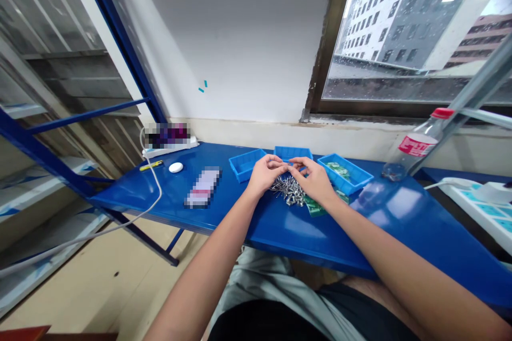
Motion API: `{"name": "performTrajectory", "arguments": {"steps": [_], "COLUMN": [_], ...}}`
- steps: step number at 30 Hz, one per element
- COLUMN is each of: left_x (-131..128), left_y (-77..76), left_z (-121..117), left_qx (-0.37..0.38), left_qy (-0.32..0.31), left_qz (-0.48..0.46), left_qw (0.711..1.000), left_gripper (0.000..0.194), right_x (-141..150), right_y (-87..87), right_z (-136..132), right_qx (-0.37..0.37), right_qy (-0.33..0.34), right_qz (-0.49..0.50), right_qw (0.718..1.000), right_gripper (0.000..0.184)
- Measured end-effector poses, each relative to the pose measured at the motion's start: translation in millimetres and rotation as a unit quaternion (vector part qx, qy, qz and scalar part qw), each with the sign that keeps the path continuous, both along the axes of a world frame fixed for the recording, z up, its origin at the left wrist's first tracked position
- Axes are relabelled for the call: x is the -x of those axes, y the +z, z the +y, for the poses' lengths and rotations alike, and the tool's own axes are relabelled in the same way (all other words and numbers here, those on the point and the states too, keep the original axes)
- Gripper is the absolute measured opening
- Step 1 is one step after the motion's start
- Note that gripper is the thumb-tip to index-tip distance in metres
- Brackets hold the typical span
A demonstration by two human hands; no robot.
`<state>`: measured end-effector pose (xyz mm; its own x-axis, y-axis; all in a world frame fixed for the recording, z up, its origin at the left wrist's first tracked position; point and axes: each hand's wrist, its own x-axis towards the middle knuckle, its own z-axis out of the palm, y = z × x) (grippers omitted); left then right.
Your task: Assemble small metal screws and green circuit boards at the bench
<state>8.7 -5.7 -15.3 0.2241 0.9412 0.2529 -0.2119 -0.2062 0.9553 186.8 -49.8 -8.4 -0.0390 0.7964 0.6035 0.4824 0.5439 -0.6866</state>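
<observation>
Both my hands meet above a pile of small silvery metal parts (294,193), which look like screws or bolts, on the blue table (280,229). My left hand (267,171) has its thumb and fingers pinched together; whatever is between them is too small to make out. Close beside it, my right hand (310,175) is pinched the same way, fingertips nearly touching the left ones. Green flat pieces (316,206) lie partly under my right wrist. Behind the hands stand a left blue tray (244,173), a middle blue tray (294,152) and a right blue tray (354,184) holding green-and-white pieces (339,169).
Leftward lie a blurred pale rectangular item (203,187), a white oval object (176,168), a yellow tool (152,165) and a white cable (158,200). A plastic bottle (418,146) with a red cap stands right, near a metal post. A power strip (480,208) sits far right.
</observation>
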Motion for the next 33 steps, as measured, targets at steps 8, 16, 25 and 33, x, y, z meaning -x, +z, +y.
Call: {"name": "performTrajectory", "arguments": {"steps": [8,16,25,33], "left_x": [-2.1,-2.3,-2.8,-1.2], "left_y": [0.4,4.1,10.0,8.4], "left_z": [-2.0,-3.4,-6.7,-5.3], "left_qx": [-0.061,-0.061,-0.083,-0.067], "left_qy": [-0.006,0.021,-0.009,0.013], "left_qz": [0.077,0.080,0.069,0.070], "left_qw": [0.995,0.995,0.994,0.995], "left_gripper": [0.038,0.039,0.044,0.034], "right_x": [-5.9,-7.9,-8.2,-8.7], "right_y": [-0.2,-0.3,-9.5,-5.9], "right_z": [2.9,4.3,9.0,7.2], "right_qx": [0.052,0.064,0.015,0.056], "right_qy": [0.017,-0.013,0.025,0.042], "right_qz": [0.024,0.035,-0.060,-0.016], "right_qw": [0.998,0.997,0.998,0.997], "right_gripper": [0.026,0.028,0.020,0.023]}}
